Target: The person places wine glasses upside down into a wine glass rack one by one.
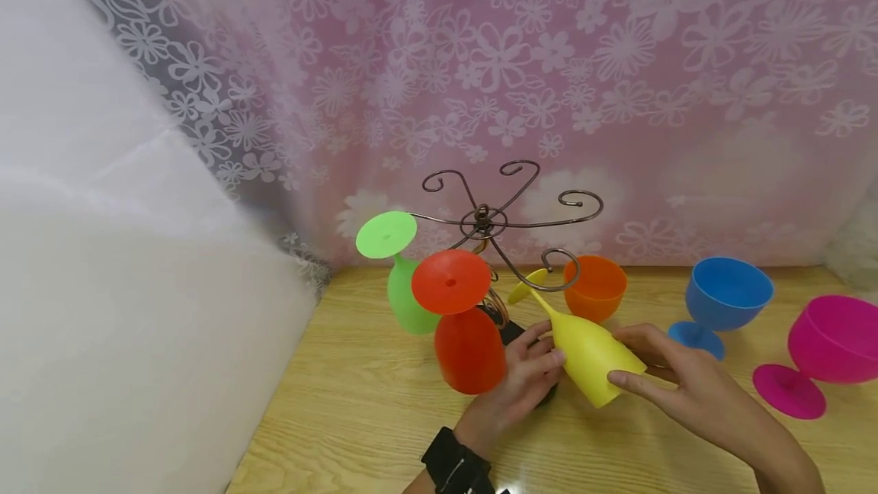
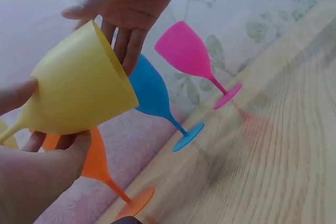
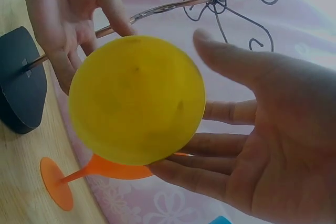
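Note:
A yellow plastic goblet (image 1: 591,357) is tilted, its mouth toward the lower right and its foot toward the rack. My left hand (image 1: 524,372) holds it by the bowl near the stem, thumb on one side and fingers on the other. Around its rim is my right hand (image 1: 693,383), with straight fingers (image 3: 215,145) along the bowl's outside and the thumb spread apart. Behind them stands a metal goblet rack (image 1: 483,221) with curled arms. From it, upside down, hang a red goblet (image 1: 469,349) and a green goblet (image 1: 411,299).
An orange goblet (image 1: 595,288), a blue goblet (image 1: 728,296) and a magenta goblet (image 1: 833,338) stand upright along the right of the wooden table (image 1: 343,395). The rack's black base (image 3: 21,85) sits beside my left hand. A pink flowered curtain (image 1: 439,82) hangs behind.

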The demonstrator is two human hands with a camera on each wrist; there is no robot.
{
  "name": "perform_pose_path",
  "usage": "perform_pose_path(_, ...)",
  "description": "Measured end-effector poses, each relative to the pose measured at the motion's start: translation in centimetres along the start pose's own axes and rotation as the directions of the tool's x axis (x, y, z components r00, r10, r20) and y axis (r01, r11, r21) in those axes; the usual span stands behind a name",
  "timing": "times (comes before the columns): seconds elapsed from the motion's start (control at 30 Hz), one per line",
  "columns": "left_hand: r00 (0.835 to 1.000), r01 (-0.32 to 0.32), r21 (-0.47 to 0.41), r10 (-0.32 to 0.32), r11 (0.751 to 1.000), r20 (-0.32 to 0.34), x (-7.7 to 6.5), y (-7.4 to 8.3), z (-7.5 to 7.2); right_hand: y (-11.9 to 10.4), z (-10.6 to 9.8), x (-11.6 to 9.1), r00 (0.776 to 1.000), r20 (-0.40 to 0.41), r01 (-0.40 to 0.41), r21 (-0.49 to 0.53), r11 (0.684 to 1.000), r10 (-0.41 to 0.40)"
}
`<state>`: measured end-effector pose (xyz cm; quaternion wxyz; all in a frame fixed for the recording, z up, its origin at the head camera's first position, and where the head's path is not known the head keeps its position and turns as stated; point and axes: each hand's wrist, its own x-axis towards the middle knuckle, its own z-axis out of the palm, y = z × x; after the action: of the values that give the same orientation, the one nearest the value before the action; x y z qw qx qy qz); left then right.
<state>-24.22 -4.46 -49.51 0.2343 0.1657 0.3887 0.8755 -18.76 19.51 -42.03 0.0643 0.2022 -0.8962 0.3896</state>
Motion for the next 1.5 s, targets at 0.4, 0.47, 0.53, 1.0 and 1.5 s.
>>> perform_pose_path(0.4,0.999,0.001,0.048,-0.003,0.999,0.037,0.0,0.5,0.3,0.8,0.3,0.2,0.996,0.090,-0.011,0.042,0.999,0.007)
perform_pose_path(0.47,0.999,-0.013,0.053,0.010,0.999,0.049,0.0,0.5,0.3,0.8,0.3,0.2,0.994,0.107,-0.021,0.050,0.999,0.015)
perform_pose_path(0.53,0.998,-0.022,0.056,0.019,0.998,0.055,0.0,0.4,0.2,0.9,0.4,0.3,0.991,0.127,-0.035,0.047,0.998,0.029)
perform_pose_path(1.0,0.998,-0.059,0.192,0.051,0.980,0.048,-0.1,0.4,0.7,1.4,0.3,0.3,0.977,0.204,-0.063,0.022,0.998,0.057)
perform_pose_path(1.5,0.982,-0.169,0.433,0.112,0.885,0.153,-0.6,2.2,1.3,1.2,1.0,0.8,0.977,0.206,-0.070,0.049,0.996,0.059)
